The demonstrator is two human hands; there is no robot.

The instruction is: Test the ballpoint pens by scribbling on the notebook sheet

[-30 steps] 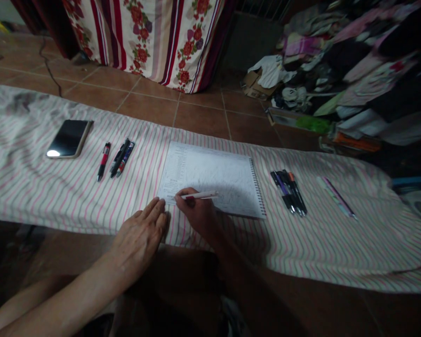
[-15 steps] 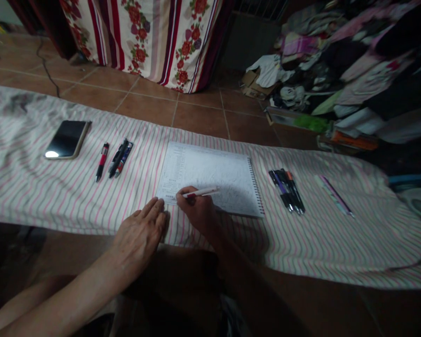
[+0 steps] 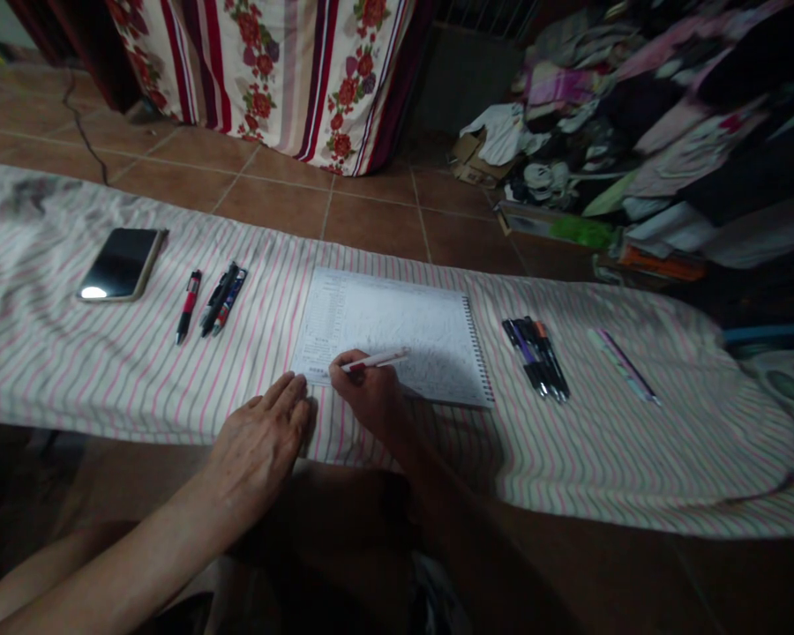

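Observation:
A spiral-bound pad (image 3: 403, 331) with a printed sheet lies on a pink-striped cloth (image 3: 106, 370). My right hand (image 3: 370, 401) is closed around a white pen with a red band (image 3: 374, 360), its tip at the pad's near left corner. Fingers together, my left hand (image 3: 261, 441) lies flat on the cloth just left of the pad, holding nothing.
A dark phone (image 3: 120, 263) and three pens (image 3: 208, 300) lie on the cloth to the left. Several dark pens (image 3: 535, 357) and a purple pen (image 3: 622, 364) lie to the right. A floral cloth (image 3: 291, 70) hangs behind; a heap of clothes (image 3: 655, 132) fills the right.
The pen tip and my right hand have shifted slightly on the pad's near left corner. My left hand stays flat in place.

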